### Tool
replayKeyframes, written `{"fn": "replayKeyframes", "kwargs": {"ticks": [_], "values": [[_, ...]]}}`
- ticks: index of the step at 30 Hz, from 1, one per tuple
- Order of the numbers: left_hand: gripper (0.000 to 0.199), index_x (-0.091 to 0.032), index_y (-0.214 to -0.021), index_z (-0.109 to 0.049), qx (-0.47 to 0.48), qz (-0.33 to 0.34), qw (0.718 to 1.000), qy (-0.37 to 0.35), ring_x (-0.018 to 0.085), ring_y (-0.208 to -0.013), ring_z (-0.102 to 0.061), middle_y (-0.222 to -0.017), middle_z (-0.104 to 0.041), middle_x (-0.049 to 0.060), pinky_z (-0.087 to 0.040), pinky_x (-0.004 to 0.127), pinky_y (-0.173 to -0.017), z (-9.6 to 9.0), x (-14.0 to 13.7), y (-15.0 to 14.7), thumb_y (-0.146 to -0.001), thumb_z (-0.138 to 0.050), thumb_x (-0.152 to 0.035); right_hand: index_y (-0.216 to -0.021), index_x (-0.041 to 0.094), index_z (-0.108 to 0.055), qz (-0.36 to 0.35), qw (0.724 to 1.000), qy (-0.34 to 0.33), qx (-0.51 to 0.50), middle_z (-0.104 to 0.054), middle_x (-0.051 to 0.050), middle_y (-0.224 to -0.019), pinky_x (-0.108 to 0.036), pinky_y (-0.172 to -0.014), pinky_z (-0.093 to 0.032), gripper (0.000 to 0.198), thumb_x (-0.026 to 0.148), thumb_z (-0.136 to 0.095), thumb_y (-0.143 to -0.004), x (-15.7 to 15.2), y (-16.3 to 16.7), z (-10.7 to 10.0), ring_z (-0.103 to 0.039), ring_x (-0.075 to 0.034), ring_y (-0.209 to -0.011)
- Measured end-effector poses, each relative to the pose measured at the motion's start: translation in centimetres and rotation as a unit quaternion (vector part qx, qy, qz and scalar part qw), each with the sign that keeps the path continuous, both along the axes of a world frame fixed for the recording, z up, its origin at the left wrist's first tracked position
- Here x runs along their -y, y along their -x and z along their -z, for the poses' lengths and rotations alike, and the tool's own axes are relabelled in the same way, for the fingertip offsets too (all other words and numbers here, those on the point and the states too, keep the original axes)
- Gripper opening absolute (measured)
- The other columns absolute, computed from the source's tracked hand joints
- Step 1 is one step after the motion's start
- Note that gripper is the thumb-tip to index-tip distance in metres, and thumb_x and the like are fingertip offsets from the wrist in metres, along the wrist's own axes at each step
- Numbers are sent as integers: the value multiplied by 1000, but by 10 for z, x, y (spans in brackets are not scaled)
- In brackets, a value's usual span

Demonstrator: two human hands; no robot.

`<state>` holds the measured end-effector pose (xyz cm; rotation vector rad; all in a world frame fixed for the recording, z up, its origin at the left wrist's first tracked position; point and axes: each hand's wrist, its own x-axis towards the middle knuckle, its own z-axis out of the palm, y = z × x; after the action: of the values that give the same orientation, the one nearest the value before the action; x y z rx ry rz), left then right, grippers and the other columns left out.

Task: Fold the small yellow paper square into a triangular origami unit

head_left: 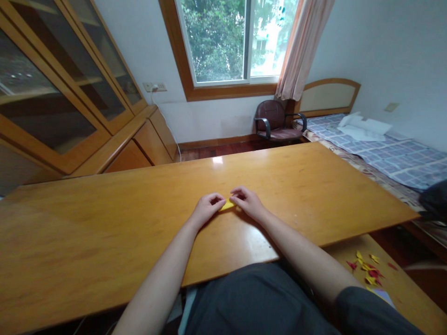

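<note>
Pinched at its nine o'clock end by the left hand (209, 205), a narrow strip of yellow paper (227, 204) sits at the centre of the view, over a glossy wooden table (115, 223). At its three o'clock end is the right hand (247, 203), thumb close to the paper and a finger lifted — whether it also pinches, I cannot tell. Small red and yellow folded pieces (370, 268) lie loosely grouped at four o'clock on a lower wooden surface (412, 291). Further off — a window (216, 42) at twelve, an office chair (274, 116) at one.
</note>
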<state>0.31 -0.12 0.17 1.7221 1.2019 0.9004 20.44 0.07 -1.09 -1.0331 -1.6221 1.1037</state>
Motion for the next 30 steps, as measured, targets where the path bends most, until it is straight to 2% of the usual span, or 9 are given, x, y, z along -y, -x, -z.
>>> {"fn": "replayKeyframes", "kwargs": {"ticks": [12,20,30], "values": [[26,-15,-77,-66,7,-9,1000,-2,13,-64,-56,-70,-65,1,-44,24,-61,3,-1,1,-79,-64,-41,-114,20,-55,-35,999,6,27,-56,2,-82,-26,-66,-43,38,33,-66,-80,-1,1,-2,-53,-11,-69],[25,-16,-81,-69,-39,6,998,-45,17,-74,-61,-79,-70,4,-48,26,-68,5,-3,2,-82,-61,-40,-122,20,-51,-62,996,18,64,-51,6,-70,-24,-59,-37,53,30,-70,-74,-1,2,-6,-48,-11,-62],[23,-18,-83,-69,-82,7,992,-92,18,-77,-63,-82,-71,4,-48,28,-72,4,0,2,-86,-58,-39,-123,21,-51,-71,994,36,77,-51,6,-70,-24,-60,-37,54,27,-70,-73,-2,1,-8,-48,-11,-64]]}}
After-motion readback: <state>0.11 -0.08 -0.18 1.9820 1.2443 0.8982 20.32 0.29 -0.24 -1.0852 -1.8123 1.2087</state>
